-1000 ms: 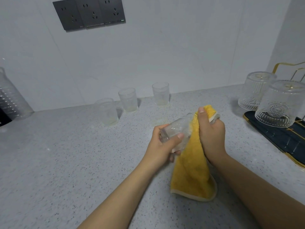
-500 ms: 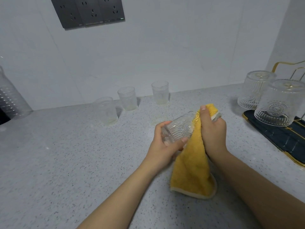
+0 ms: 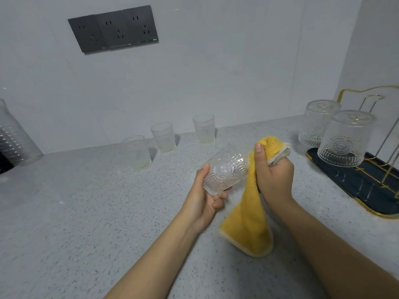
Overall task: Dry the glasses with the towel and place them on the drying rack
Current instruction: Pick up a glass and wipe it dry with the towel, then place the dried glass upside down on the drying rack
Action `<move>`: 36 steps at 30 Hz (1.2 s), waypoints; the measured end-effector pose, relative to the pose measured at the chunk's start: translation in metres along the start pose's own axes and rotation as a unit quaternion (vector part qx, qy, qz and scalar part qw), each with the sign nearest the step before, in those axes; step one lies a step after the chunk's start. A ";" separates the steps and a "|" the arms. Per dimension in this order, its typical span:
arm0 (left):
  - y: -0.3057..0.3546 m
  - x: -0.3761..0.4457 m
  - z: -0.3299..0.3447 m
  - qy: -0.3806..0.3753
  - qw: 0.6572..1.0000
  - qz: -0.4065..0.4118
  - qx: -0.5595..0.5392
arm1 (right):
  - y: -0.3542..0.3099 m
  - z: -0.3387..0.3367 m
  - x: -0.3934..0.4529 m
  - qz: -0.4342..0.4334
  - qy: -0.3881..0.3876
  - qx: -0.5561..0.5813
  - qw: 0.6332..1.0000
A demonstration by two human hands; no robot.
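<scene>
A: Where is the patterned glass (image 3: 225, 170)?
B: Above the counter (image 3: 86, 212), tilted, gripped at its base by the left hand (image 3: 205, 197).
A: And the right hand (image 3: 273, 175)?
B: Closed around the yellow towel (image 3: 248, 223), beside the glass mouth.

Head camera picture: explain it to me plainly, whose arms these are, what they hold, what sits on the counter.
There is no machine; a person wears a camera on the head, looking down at their own arms. The left hand holds a patterned glass tilted on its side. The right hand has its grip on a yellow towel, bunched at the glass's mouth. On the counter three glasses stand upright by the wall. At right, two glasses sit upside down on the drying rack.
</scene>
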State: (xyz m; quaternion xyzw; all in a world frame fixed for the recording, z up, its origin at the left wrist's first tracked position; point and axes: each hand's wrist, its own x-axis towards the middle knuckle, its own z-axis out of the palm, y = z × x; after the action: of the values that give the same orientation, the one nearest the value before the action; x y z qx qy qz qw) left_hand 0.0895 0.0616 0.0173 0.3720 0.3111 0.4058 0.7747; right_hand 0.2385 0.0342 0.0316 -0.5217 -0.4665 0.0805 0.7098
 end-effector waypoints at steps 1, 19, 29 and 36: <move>0.002 -0.002 0.002 -0.002 1.000 0.011 0.001 | -0.001 -0.005 0.002 0.009 0.015 -0.003 1.000; -0.029 -0.010 0.158 0.003 0.972 0.134 0.195 | -0.031 -0.164 -0.007 0.141 0.150 -0.009 0.979; -0.046 -0.001 0.240 -0.014 0.895 0.270 0.355 | -0.036 -0.219 -0.003 0.172 0.162 -0.009 0.972; -0.057 0.009 0.259 0.035 0.846 0.274 0.456 | -0.032 -0.233 -0.008 0.191 0.150 0.008 0.970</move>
State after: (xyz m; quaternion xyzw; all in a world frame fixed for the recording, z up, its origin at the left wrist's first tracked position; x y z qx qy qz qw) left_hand 0.3194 -0.0367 0.1060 0.7389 0.3733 0.4271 0.3637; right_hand 0.3963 -0.1399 0.0480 -0.6012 -0.2462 0.1392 0.7474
